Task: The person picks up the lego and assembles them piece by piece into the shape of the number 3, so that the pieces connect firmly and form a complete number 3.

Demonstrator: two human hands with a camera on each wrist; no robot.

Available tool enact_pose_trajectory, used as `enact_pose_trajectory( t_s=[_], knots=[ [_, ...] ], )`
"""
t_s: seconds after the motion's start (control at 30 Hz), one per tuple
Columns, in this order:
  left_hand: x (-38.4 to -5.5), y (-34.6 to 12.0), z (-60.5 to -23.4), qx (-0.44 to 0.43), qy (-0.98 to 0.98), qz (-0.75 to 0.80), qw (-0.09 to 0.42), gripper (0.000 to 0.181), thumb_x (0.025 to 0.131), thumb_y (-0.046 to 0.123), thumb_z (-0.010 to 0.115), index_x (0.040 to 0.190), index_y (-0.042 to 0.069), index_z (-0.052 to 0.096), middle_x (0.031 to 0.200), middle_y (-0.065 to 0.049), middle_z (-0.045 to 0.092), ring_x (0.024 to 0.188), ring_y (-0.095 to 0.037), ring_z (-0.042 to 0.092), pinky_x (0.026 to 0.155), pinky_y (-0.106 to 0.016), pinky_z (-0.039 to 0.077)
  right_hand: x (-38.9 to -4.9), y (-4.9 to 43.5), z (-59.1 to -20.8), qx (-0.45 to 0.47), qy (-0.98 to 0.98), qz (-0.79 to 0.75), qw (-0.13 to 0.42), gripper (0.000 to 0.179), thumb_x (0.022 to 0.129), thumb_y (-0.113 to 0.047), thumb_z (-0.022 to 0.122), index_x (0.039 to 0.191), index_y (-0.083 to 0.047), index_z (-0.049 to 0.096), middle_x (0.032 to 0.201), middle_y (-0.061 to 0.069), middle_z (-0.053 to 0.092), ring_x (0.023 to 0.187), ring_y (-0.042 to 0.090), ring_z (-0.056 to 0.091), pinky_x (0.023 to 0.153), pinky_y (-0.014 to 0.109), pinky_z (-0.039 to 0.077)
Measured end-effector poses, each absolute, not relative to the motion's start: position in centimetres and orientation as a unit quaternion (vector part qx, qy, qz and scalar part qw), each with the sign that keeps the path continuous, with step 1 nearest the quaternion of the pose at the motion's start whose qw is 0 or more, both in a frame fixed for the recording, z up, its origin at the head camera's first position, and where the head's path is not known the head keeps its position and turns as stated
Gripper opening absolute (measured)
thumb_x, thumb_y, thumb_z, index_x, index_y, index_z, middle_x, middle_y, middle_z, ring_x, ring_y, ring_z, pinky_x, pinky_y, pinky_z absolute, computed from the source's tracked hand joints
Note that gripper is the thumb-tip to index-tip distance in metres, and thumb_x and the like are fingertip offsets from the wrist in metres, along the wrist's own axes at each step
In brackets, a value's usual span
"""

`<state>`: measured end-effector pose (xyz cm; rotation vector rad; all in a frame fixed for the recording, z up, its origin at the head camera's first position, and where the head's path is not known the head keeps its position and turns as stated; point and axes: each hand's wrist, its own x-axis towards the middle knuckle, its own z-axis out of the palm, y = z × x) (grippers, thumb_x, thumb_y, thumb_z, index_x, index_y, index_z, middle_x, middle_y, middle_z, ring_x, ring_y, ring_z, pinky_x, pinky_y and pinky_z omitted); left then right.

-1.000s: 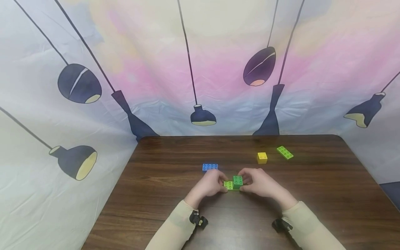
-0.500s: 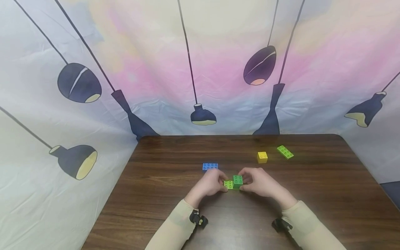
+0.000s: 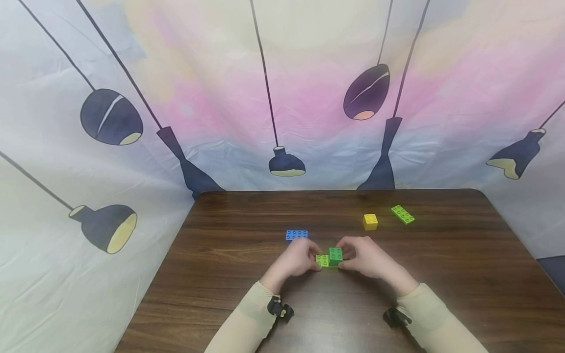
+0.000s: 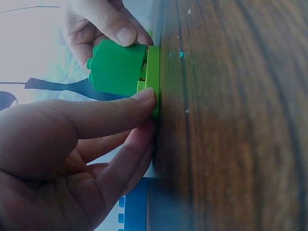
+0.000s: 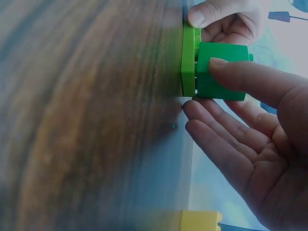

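A lime-green flat building brick lies on the wooden table between the hands. My left hand pinches its left end between thumb and fingers. On its right half sits a square green building brick, which my right hand holds with the thumb on the near side. Both wrist views show a narrow gap with studs visible between the green brick and the flat brick; in the left wrist view the green brick looks slightly tilted. The right hand's lower fingers extend beside the flat brick's end.
A blue studded brick lies just beyond the left hand. Farther back on the right stand a yellow square brick and another lime-green flat brick. Behind the wooden table hangs a cloth printed with lamps.
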<state>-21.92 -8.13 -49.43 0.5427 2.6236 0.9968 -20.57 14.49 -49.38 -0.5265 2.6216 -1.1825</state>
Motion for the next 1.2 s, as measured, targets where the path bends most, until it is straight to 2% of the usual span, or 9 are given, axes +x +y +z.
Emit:
enact_pose_trajectory(
  t_s=[0.33, 0.77, 1.0, 1.2],
  knots=[
    [-22.0, -8.2, -49.5, 0.190, 0.911, 0.338, 0.140, 0.034, 0.071, 0.004, 0.087, 0.103, 0.004, 0.075, 0.070, 0.004, 0.061, 0.061, -0.007, 0.056, 0.056, -0.024, 0.047, -20.6, 14.4, -49.4, -0.178, 0.890, -0.406, 0.110, 0.034, 0.076, -0.010, 0.086, 0.105, -0.015, 0.069, 0.094, -0.004, 0.072, 0.086, 0.013, 0.068, 0.073, 0.033, 0.057],
    [-21.9, -8.3, -49.5, 0.195, 0.911, 0.337, 0.136, 0.034, 0.072, 0.005, 0.087, 0.103, 0.004, 0.076, 0.070, 0.005, 0.060, 0.062, -0.007, 0.055, 0.056, -0.024, 0.047, -21.0, 15.2, -49.7, -0.199, 0.880, -0.412, 0.123, 0.042, 0.077, -0.020, 0.087, 0.114, -0.016, 0.067, 0.103, -0.003, 0.072, 0.092, 0.013, 0.069, 0.080, 0.036, 0.057],
    [-22.0, -8.3, -49.5, 0.197, 0.910, 0.339, 0.136, 0.033, 0.072, 0.005, 0.087, 0.103, 0.004, 0.076, 0.070, 0.006, 0.060, 0.062, -0.007, 0.055, 0.056, -0.023, 0.047, -21.1, 15.6, -49.4, -0.211, 0.871, -0.427, 0.121, 0.037, 0.079, -0.025, 0.085, 0.111, -0.018, 0.069, 0.102, -0.005, 0.072, 0.092, 0.012, 0.069, 0.078, 0.032, 0.056],
    [-21.9, -8.3, -49.4, 0.199, 0.908, 0.341, 0.138, 0.034, 0.072, 0.005, 0.087, 0.103, 0.004, 0.075, 0.071, 0.006, 0.061, 0.063, -0.007, 0.055, 0.056, -0.023, 0.047, -21.1, 15.7, -49.1, -0.211, 0.867, -0.436, 0.120, 0.034, 0.080, -0.024, 0.084, 0.110, -0.016, 0.071, 0.102, -0.004, 0.072, 0.091, 0.010, 0.069, 0.075, 0.030, 0.056]
  ],
)
